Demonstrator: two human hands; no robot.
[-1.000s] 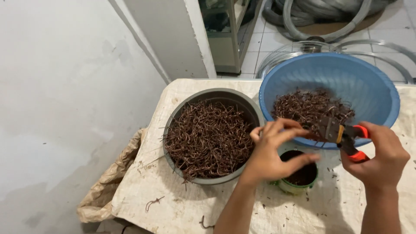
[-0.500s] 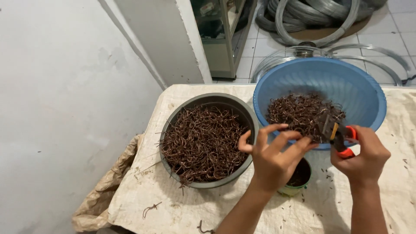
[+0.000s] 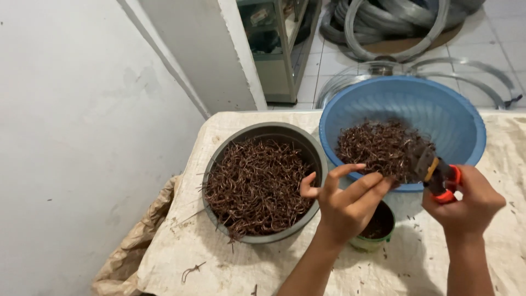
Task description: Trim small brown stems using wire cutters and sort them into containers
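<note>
Grey wall point(image 3: 82, 109), tiled floor point(image 3: 493, 49), glass cabinet point(image 3: 274, 49)

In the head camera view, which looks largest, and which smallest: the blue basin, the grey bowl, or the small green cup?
1. Blue basin, largest.
2. Grey bowl, somewhat smaller.
3. Small green cup, clearly smallest, though the left hand partly hides it.

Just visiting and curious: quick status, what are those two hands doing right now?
Right hand grips orange-handled pliers. Left hand open, fingers spread at the pliers' nose, over small green cup. Blue basin of brown wire bits close behind.
</note>
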